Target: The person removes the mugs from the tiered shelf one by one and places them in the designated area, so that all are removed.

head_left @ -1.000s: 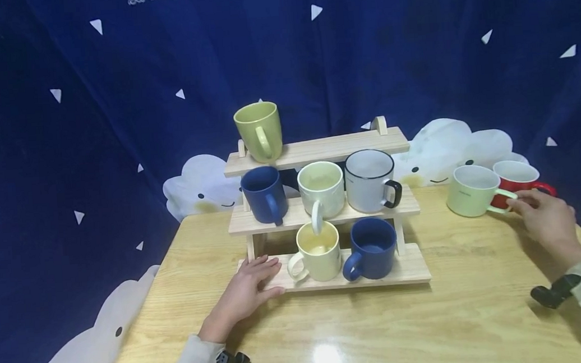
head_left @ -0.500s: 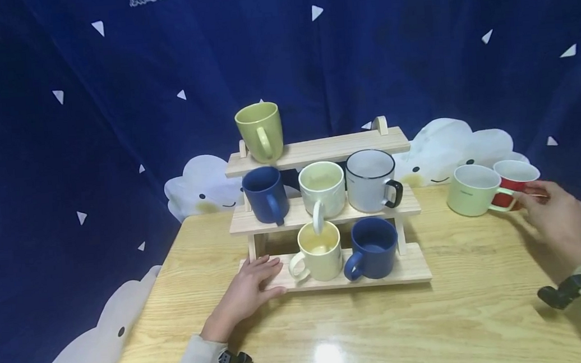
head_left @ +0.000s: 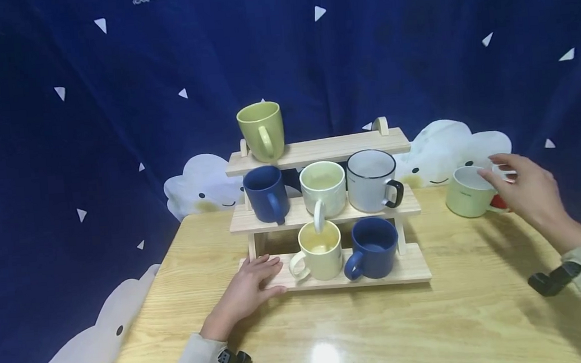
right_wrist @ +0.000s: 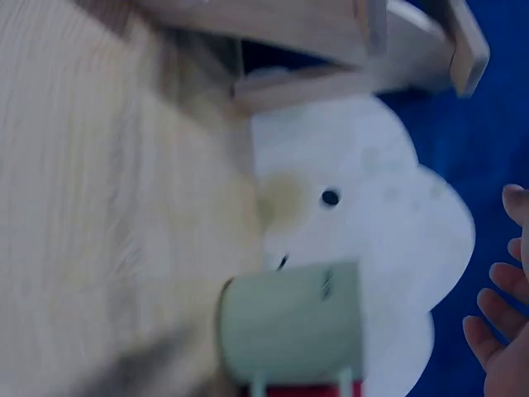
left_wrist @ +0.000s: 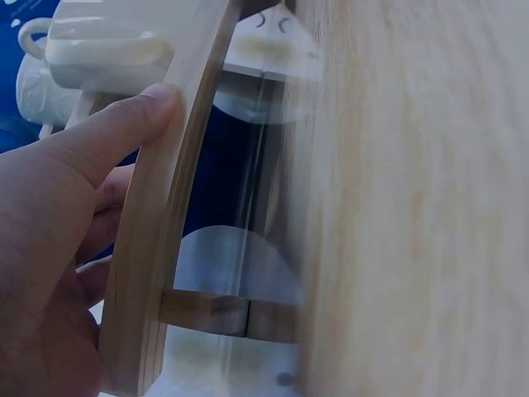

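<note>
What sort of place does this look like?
Possibly a home or studio corner arranged for display: mugs on a three-tier wooden rack, a wood-grain table, and a dark-blue curtain with smiling clouds.

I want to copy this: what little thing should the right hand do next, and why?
Maybe lower the right hand a little and pinch the pale green mug by its handle. The hand hangs beside the mug's rim holding nothing, and the handle sticks out on that side. The red mug is mostly hidden there, so going gently seems wise.
</note>
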`<state>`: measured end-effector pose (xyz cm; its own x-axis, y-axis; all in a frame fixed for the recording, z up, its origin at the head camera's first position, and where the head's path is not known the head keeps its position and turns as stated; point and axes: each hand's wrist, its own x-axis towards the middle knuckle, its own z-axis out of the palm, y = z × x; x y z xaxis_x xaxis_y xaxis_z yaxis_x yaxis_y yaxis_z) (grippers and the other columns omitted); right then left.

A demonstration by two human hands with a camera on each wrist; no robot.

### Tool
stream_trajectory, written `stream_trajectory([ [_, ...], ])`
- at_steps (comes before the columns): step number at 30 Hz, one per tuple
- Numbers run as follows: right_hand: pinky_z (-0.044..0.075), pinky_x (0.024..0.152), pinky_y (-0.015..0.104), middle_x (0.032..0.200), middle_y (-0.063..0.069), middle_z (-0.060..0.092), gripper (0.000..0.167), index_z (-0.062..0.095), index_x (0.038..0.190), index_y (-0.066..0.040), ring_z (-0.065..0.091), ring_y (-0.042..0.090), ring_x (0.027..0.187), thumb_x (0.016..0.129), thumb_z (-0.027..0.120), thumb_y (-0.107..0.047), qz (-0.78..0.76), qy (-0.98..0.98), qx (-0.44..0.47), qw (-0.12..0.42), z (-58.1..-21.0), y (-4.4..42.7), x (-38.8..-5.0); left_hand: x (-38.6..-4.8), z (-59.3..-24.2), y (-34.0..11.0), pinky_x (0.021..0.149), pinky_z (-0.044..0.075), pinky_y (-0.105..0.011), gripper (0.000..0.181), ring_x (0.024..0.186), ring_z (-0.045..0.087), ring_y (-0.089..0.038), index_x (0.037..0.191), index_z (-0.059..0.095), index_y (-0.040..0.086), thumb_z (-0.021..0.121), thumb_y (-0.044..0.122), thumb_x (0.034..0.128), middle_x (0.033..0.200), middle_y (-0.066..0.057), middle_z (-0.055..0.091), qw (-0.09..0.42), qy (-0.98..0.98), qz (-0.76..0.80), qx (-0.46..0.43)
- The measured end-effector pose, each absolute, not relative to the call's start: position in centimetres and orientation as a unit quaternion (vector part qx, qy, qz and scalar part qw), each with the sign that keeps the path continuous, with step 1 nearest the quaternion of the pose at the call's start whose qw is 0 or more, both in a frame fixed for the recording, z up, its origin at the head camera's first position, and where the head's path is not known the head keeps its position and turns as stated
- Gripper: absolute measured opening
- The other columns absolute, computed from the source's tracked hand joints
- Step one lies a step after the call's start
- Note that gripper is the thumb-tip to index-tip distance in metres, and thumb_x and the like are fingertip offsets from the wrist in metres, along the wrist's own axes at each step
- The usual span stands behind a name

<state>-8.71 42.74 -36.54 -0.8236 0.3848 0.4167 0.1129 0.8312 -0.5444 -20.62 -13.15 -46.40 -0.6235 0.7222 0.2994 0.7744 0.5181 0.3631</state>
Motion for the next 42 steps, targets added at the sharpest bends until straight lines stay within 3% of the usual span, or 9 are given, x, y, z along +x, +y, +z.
stream_trajectory([
  [16,0.040,0.090,0.063,0.134,0.024,0.055,0.056,0.052,0.138,-0.005,0.053,0.052,0.111,0.095,0.063,-0.039,0.239,-0.931,-0.023,0.273,-30.7,35.9,-11.5,-20.5,-46.4,-13.0,0.112,0.022,-0.062,0.060,0.133,0.046,-0.035,0.131,0.063,0.010,0.073,0.046,0.0840,0.138,-0.003,0.058,0.054,-0.869,-0.237,-0.431],
  [29,0.037,0.097,0.065,0.145,0.018,0.047,0.068,0.043,0.148,-0.013,0.047,0.046,0.123,0.094,0.059,-0.051,0.221,-0.951,0.036,0.214,-27.4,31.0,-13.3,-20.6,-46.5,-13.1,0.112,0.023,-0.061,0.062,0.133,0.046,-0.033,0.131,0.063,0.011,0.074,0.047,0.0830,0.137,-0.002,0.058,0.059,-0.872,-0.232,-0.426],
  [35,0.031,0.106,0.064,0.151,0.014,0.041,0.073,0.041,0.150,-0.015,0.037,0.040,0.137,0.092,0.059,-0.056,0.212,-0.956,0.057,0.193,-26.0,28.4,-14.1,-20.6,-46.5,-13.1,0.113,0.023,-0.060,0.062,0.133,0.045,-0.031,0.131,0.064,0.011,0.073,0.048,0.0830,0.137,-0.002,0.058,0.056,-0.874,-0.231,-0.424],
  [42,0.022,0.114,0.059,0.151,0.014,0.041,0.073,0.043,0.149,-0.015,0.029,0.039,0.142,0.091,0.060,-0.056,0.205,-0.956,0.091,0.190,-25.0,25.4,-15.5,-20.5,-46.5,-13.0,0.113,0.022,-0.061,0.062,0.133,0.045,-0.033,0.131,0.063,0.010,0.074,0.047,0.0830,0.138,-0.002,0.058,0.050,-0.874,-0.235,-0.422],
])
